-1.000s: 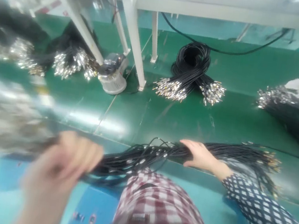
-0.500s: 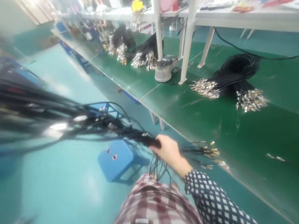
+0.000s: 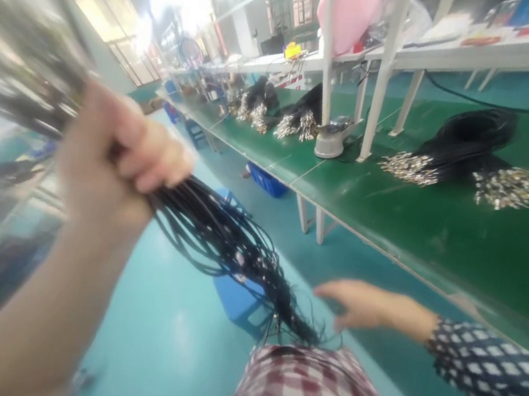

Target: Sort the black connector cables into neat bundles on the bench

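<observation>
My left hand (image 3: 118, 160) is raised at the left, its fingers wrapped round a thick bundle of black cables (image 3: 232, 240). One end of the bundle fans out, blurred, beyond the fist at the upper left. The rest slants down to the right toward the checked apron (image 3: 312, 395). My right hand (image 3: 368, 306) hovers just right of the bundle's lower part, fingers stretched out and holding nothing. A gap shows between those fingertips and the thicker strands; some thin loose strands come close to them.
A green-topped bench (image 3: 421, 231) runs along the right. On it lie a coiled cable bundle (image 3: 477, 139) with metal ends, more cable bundles (image 3: 303, 113) and a grey round-based device (image 3: 330, 143). A blue stool (image 3: 237, 298) stands on the floor below the cables. A blue crate (image 3: 267, 181) sits under the bench.
My left hand has come into view gripping the cables, raised at the left. My right hand has let go of the bundle and moved right, fingers now extended. The view has shifted.
</observation>
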The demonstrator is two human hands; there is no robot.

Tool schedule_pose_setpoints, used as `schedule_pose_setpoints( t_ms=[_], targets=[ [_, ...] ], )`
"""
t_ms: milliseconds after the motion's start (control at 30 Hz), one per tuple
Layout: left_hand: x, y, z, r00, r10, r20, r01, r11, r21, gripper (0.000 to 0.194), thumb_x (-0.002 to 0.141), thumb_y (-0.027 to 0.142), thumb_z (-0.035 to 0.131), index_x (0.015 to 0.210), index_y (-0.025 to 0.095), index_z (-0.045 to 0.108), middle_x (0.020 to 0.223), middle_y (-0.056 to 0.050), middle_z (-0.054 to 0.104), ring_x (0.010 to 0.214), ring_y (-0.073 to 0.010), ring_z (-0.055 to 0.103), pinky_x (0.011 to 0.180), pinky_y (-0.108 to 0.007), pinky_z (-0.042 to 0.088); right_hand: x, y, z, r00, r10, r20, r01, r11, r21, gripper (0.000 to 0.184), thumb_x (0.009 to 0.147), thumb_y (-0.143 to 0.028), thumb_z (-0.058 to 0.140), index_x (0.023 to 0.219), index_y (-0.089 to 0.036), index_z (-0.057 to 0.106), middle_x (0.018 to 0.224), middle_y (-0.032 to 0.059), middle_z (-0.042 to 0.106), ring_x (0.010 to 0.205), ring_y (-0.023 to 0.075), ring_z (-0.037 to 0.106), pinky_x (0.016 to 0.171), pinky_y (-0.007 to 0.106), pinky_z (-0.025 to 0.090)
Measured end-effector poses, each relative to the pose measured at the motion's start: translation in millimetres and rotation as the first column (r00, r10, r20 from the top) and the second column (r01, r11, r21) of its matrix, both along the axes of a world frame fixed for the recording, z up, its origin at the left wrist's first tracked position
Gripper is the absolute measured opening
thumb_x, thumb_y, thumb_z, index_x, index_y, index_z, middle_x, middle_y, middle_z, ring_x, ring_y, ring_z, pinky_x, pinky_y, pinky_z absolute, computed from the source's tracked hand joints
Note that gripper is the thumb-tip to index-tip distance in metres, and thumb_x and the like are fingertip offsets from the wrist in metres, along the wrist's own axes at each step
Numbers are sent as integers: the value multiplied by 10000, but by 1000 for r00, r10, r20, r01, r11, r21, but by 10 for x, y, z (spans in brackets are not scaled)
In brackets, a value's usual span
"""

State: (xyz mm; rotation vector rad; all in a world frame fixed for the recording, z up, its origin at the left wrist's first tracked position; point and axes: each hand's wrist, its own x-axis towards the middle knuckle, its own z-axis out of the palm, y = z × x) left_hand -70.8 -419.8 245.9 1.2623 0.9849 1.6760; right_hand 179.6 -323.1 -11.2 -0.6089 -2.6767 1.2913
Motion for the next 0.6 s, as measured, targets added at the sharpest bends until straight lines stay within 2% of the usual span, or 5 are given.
schedule_pose_setpoints(
  t_ms=[100, 233, 300, 433, 600],
  targets=[
    [102, 33, -224, 949, -284, -139, 288, 958, 8, 496, 933, 379, 527, 489, 165, 476, 355, 80, 280, 289, -36, 333, 388, -206, 339, -244, 218, 881, 969, -42, -243, 29, 998, -58, 582, 704, -398, 762, 1239, -224, 614, 1254, 83, 625, 1130, 242, 592, 964, 386, 476],
    [277, 251, -359, 939, -344, -7, 334, 918, -214, 429, 863, 317, 639, 490, 165, 492, 418, 55, 384, 351, -97, 489, 433, -258, 428, -764, 193, 1774, 875, 256, -411, -381, 888, -258, 484, 584, -307, 839, 1030, -196, 686, 1058, 14, 679, 1080, 206, 606, 917, 321, 513],
    [294, 349, -219, 962, -269, 44, 270, 920, -285, 363, 849, 264, 650, 528, 156, 518, 511, 33, 471, 476, -154, 611, 477, -286, 472, -941, 129, 1950, 805, 238, -544, -515, 736, -439, 370, 528, -218, 859, 855, -201, 689, 845, -19, 669, 950, 199, 647, 804, 305, 559],
    [221, 395, 384, 980, -197, 13, 189, 920, -343, 236, 834, 196, 635, 618, 122, 577, 701, -14, 596, 715, -244, 712, 516, -314, 506, -1076, 24, 2092, 550, -291, -783, -629, 472, -617, 168, 722, -281, 726, 628, -265, 587, 568, -50, 532, 727, 160, 651, 570, 268, 555],
    [55, 341, 830, 917, -375, -134, 333, 906, -261, 48, 770, 37, 634, 788, 78, 651, 851, -27, 660, 887, -286, 711, 629, -358, 532, -1116, -292, 2367, 582, -305, -753, -517, 576, -633, 385, 862, -497, 536, 610, -210, 489, 486, -82, 378, 485, 62, 527, 474, 197, 471]
  ],
)
